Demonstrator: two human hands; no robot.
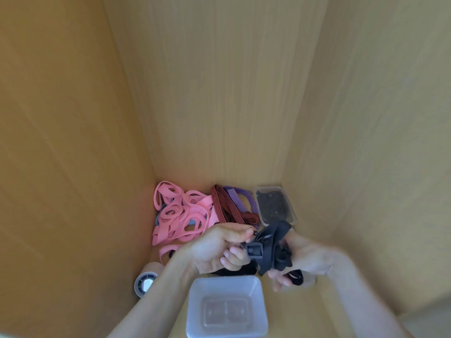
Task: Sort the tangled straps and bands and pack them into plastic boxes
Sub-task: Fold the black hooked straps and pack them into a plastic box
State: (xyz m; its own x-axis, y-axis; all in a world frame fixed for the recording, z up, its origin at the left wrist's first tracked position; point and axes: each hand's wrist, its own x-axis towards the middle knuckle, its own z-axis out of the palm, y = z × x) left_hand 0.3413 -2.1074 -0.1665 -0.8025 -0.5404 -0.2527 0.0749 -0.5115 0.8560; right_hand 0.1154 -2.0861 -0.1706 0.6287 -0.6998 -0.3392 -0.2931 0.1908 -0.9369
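One far box (259,209) holds dark straps (275,206); hands (214,247) (308,259) grip black strap (277,240).

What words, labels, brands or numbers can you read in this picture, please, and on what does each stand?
No text can be read anywhere.
Empty plastic box: moulded shapes in its base, too blurred to tell if they are lettering.
Roll end, and the buckle on the black strap: no legible marks.

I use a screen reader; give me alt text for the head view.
Left hand and right hand grip a black strap bundle with a buckle near a clear box. Behind lie pink bands, a red strap, a purple strap and a second box holding dark items.
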